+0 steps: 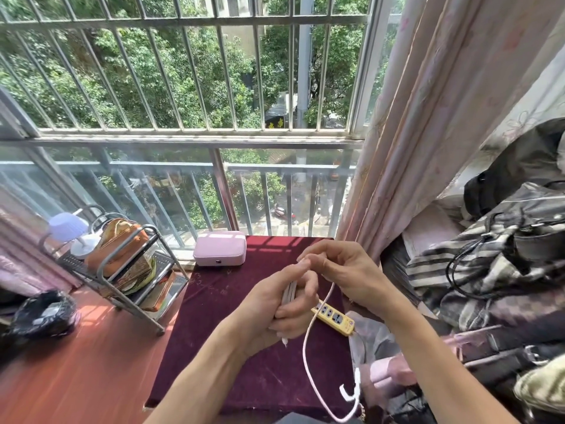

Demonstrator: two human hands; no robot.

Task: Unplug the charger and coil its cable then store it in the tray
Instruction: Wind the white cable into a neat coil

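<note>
My left hand (286,304) is closed around a few folded loops of a pale pink charger cable (307,347) above the dark red table (214,332). My right hand (342,270) pinches the same cable just right of the left hand. From there the cable hangs down in a long loop to the bottom edge, with its white end (348,393) near my right forearm. A yellow power strip (334,319) lies on the table under my hands, its sockets bare. The charger body is hidden. A pink box (220,248) sits at the table's far edge.
A metal rack (122,270) with an orange bag and a small lamp stands left of the table on the red floor. A black bin (42,313) sits at far left. Curtains and piled clothes and bags (489,270) crowd the right. Window bars lie beyond.
</note>
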